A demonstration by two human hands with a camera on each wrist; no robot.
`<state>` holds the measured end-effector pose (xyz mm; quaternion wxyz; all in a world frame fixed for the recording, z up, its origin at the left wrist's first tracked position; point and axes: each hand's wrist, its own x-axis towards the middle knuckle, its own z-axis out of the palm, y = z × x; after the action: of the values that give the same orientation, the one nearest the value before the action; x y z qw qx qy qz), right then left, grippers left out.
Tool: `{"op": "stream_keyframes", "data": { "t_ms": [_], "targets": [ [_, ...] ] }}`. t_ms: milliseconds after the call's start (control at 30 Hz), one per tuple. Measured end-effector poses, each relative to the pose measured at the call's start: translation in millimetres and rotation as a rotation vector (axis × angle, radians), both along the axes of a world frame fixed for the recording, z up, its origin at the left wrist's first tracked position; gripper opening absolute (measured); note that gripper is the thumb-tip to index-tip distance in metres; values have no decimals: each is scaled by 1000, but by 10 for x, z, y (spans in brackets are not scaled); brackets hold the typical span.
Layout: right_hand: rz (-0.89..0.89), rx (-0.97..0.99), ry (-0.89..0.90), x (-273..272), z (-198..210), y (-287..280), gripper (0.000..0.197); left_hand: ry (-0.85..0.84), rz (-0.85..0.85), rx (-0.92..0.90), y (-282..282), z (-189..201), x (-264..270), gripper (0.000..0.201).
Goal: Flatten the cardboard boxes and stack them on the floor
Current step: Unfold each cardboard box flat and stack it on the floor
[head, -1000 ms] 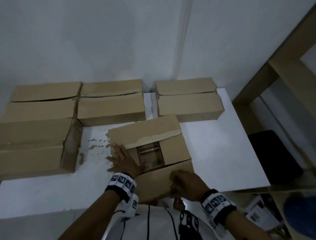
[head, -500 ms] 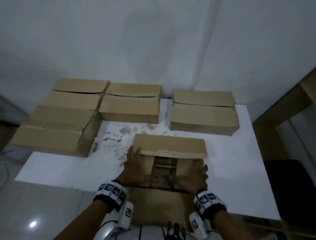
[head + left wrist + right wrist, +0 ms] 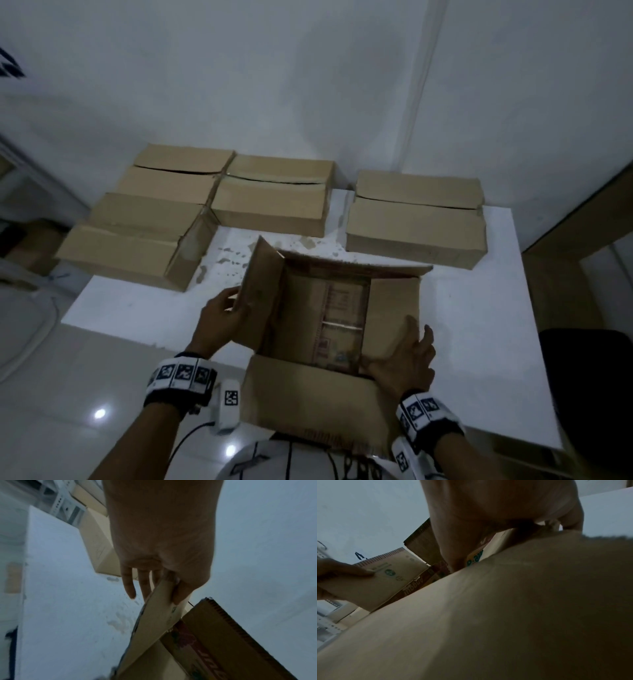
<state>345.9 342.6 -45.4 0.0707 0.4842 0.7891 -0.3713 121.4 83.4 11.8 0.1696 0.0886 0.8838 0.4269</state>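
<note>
White table (image 3: 479, 342) fills the frame's middle, its top chipped near centre. Across the upper half you've got four closed boxes: two at upper left (image 3: 137, 246) (image 3: 174, 174), one at top centre (image 3: 274, 205), one at upper right (image 3: 414, 226), all sitting on the table along the wall. The open box (image 3: 308, 394) sits low centre at the table's near edge, flaps up, printed inside faces showing.

Your left hand (image 3: 219, 318) is at centre left, gripping the left flap (image 3: 260, 291): thumb on the inner face, fingers (image 3: 128, 582) behind it, flap standing nearly upright. In the left wrist view the flap edge runs between thumb and fingers.

Your right hand (image 3: 404, 363) is at lower right on the right flap (image 3: 390, 308), fingers spread flat on top, thumb tucked under the flap's edge inside the box. The right wrist view is mostly blocked by cardboard.

Black chair (image 3: 589, 394) at the right edge.
</note>
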Motion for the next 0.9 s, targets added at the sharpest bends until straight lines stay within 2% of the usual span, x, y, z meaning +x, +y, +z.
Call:
{"op": "stream_keyframes", "data": {
  "t_ms": [67,133,200,233,267,300,333,400,467,533,667,733,800,867,900],
  "targets": [
    [39,19,-16,-5,-9,-3,147,98,38,-258,-61,-24,-121,59],
    [69,36,-39,-1,-7,9,149,127,-20,-546,-37,-90,-192,83],
    [96,56,-71,7,-7,25,150,67,-141,-737,72,-228,-193,109],
    [105,64,-83,11,-9,24,150,2,-190,-763,163,-293,-157,117],
    [109,69,-90,12,-11,23,150,-82,-226,-734,262,-352,-97,119],
    [106,71,-94,12,-16,18,150,-158,-241,-685,382,-370,-14,111],
    [104,72,-101,9,-16,14,150,-186,-239,-662,489,-397,60,90],
    [107,73,-124,-1,2,13,151,-81,-234,-694,632,-437,150,42],
    [107,68,-146,-9,24,21,151,12,-211,-762,696,-464,136,28],
    [101,78,-158,-18,25,20,150,47,-230,-781,707,-470,64,28],
    [141,89,-211,-57,9,8,146,93,-272,-783,697,-486,-112,40],
    [147,104,-233,-80,12,6,146,171,-295,-661,746,-513,-219,45],
    [146,99,-252,-102,23,7,148,191,-360,-487,849,-518,-355,66],
    [153,89,-264,-119,33,15,147,229,-495,-379,989,-478,-511,76],
    [158,87,-269,-124,40,18,146,269,-601,-388,1060,-452,-576,76]
  ]
}}
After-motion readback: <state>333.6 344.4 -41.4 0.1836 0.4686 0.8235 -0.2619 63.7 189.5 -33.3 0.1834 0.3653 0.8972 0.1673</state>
